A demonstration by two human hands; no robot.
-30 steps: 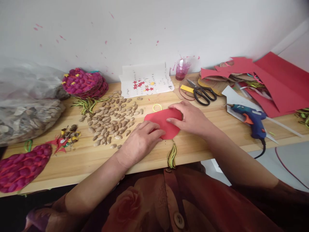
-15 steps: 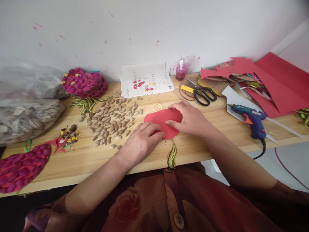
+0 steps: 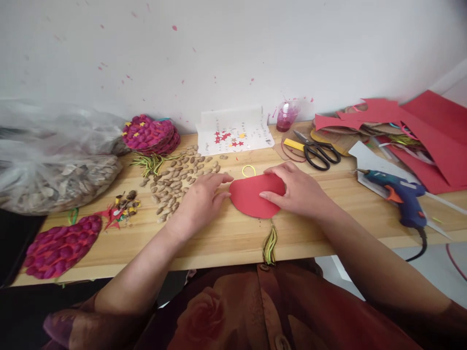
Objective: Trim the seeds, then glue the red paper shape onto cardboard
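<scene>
A red paper disc (image 3: pixel 250 197) lies at the front middle of the wooden table, with a yellow cord loop (image 3: pixel 248 166) at its top and a green-and-brown thread tassel (image 3: pixel 270 245) hanging from its bottom edge. My right hand (image 3: pixel 299 192) grips the disc's right side, thumb on its face and fingers over the upper edge. At the left edge is my left hand (image 3: pixel 204 199), thumb and fingers apart; whether the tips touch the paper is hard to tell. Peanuts in shells (image 3: pixel 177 182) are scattered just beyond the left hand.
Black-handled scissors (image 3: pixel 317 150) and a blue glue gun (image 3: pixel 404 192) lie to the right, near red paper sheets (image 3: pixel 438 141). A plastic cup (image 3: pixel 286 116) stands behind. Purple-studded discs (image 3: pixel 149 133) are stacked back left; another (image 3: pixel 63 248) lies nearer, beside a plastic bag (image 3: pixel 65 180).
My left hand has come off the disc's face and moved to its left edge, its fingers spreading. The right hand keeps its grip. The whole view has shifted slightly.
</scene>
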